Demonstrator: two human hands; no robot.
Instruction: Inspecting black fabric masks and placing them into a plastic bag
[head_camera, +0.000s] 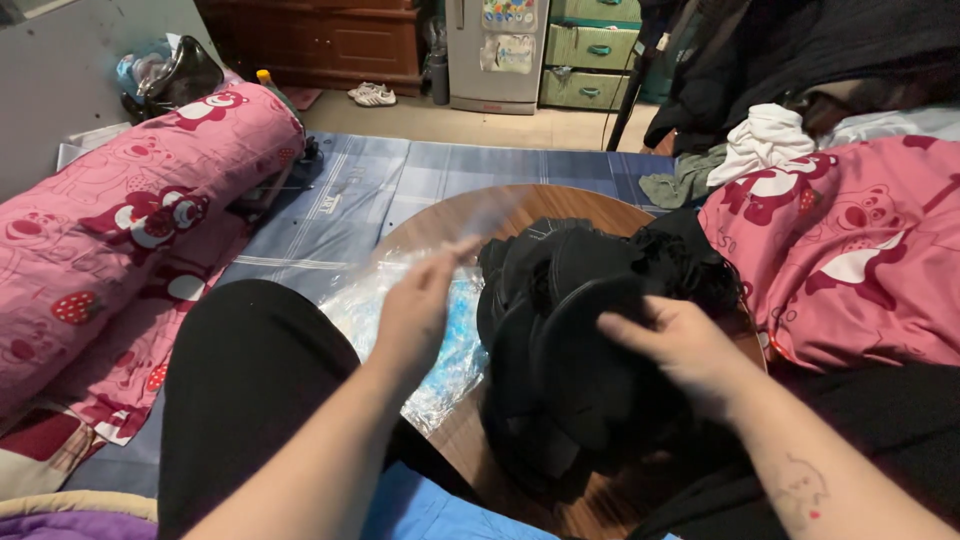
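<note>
While my right hand (680, 350) pinched the black fabric bundle (570, 340) on the round wooden table (470, 215) to steady it, my left hand (415, 310) hovered spread — fingers loose — over the clear crinkled plastic bag (440, 370) beside it.

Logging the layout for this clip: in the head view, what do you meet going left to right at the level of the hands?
Pink printed bolster → black-clad knee → left hand over the clear plastic bag → black cloth bundle → right hand gripping it → pink printed blanket.
</note>
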